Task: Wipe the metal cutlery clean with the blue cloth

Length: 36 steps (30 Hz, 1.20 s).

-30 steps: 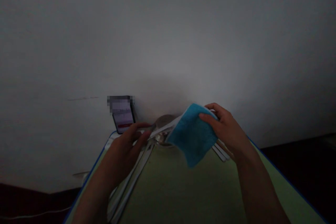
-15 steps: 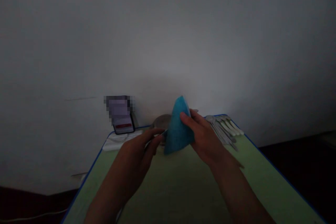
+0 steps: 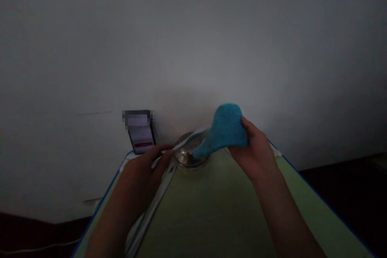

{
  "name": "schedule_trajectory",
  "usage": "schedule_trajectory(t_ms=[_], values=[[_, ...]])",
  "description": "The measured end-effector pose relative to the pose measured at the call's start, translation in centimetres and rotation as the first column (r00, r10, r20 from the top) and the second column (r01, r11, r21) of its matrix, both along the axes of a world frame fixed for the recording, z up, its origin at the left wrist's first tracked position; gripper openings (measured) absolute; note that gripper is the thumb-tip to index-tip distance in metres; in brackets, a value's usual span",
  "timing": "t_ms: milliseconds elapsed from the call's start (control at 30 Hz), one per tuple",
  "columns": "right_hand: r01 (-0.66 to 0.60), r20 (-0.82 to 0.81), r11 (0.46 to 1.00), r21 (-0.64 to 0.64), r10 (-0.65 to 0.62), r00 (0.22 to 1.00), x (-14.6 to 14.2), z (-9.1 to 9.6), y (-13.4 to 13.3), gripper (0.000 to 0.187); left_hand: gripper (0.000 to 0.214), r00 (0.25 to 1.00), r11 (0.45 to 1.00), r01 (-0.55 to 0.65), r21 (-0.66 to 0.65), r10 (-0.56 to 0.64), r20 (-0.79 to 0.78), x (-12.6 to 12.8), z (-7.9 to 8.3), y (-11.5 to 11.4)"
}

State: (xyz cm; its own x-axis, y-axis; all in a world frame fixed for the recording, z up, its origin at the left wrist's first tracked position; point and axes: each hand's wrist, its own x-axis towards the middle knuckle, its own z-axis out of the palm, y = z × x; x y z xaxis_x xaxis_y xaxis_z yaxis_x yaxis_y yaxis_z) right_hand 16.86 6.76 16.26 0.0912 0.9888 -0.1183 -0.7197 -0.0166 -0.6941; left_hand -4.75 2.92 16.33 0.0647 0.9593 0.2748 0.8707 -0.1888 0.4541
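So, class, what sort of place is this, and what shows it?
Probably a room indoors, perhaps in a home: a blue-edged green table by a plain wall, and a phone propped at its far end.

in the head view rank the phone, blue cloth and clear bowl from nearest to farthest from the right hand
1. Blue cloth: in the grip of the right hand.
2. Clear bowl: to that hand's left.
3. Phone: farther left, propped by the wall.

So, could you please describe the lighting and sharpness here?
Head view: dim overall, the pale grey wall brightest around its middle; same head view: a faint shadow on that wall above the round shiny bowl, where glints show, and soft detail on the blue fabric cloth.
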Motion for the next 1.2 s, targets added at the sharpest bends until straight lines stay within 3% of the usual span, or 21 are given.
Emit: schedule_trajectory(t_ms=[167, 400, 500, 633, 733, 833, 933, 1067, 1200], values=[[-0.152, 0.076, 0.988, 0.019, 0.151, 0.986, 1.0, 0.2, -0.3, 0.016, 0.042, 0.999, 0.999, -0.031, -0.010, 0.031, -0.007, -1.6, -0.8, 1.1], [-0.056, 0.068, 0.997, 0.056, 0.052, 0.996, 1.7, 0.0, 0.1, 0.012, 0.045, 0.999, 0.999, -0.038, 0.004, 0.038, 0.029, -1.5, -0.6, 0.8], [-0.014, -0.012, 0.999, 0.037, 0.015, 1.000, 1.3, 0.2, 0.0, 0.018, 0.049, 0.995, 0.998, -0.049, 0.038, 0.046, 0.085, -0.9, -0.2, 0.4], [0.043, -0.095, 0.999, 0.009, -0.042, 0.995, -0.6, 0.1, -0.6, 0.015, 0.046, 0.989, 0.998, 0.055, 0.022, -0.057, 0.137, 0.8, 0.0, 0.0], [-0.103, -0.090, 0.993, 0.050, 0.107, 0.990, -2.4, -0.3, -0.9, 0.018, 0.040, 0.976, 0.986, 0.169, -0.012, -0.166, 0.143, 2.5, -0.2, -0.4], [-0.160, -0.160, 0.987, 0.035, 0.163, 0.973, -3.1, -0.6, -1.0, 0.025, 0.035, 0.962, 0.970, 0.239, -0.036, -0.232, 0.143, 3.7, -0.3, -0.8], [-0.111, -0.218, 0.994, 0.024, 0.113, 0.969, -2.8, -0.9, -0.9, 0.020, 0.033, 0.955, 0.964, 0.263, -0.045, -0.254, 0.156, 3.9, -0.2, -1.0], [0.017, -0.144, 0.997, 0.072, -0.006, 0.990, -2.5, -1.8, -0.5, 0.003, 0.032, 0.940, 0.953, 0.300, -0.047, -0.287, 0.184, 3.7, 0.0, -1.1], [0.078, -0.137, 0.993, 0.091, -0.065, 0.988, -3.2, -2.6, 0.0, 0.011, 0.025, 0.934, 0.935, 0.339, -0.105, -0.321, 0.160, 3.7, -0.1, -1.3]])
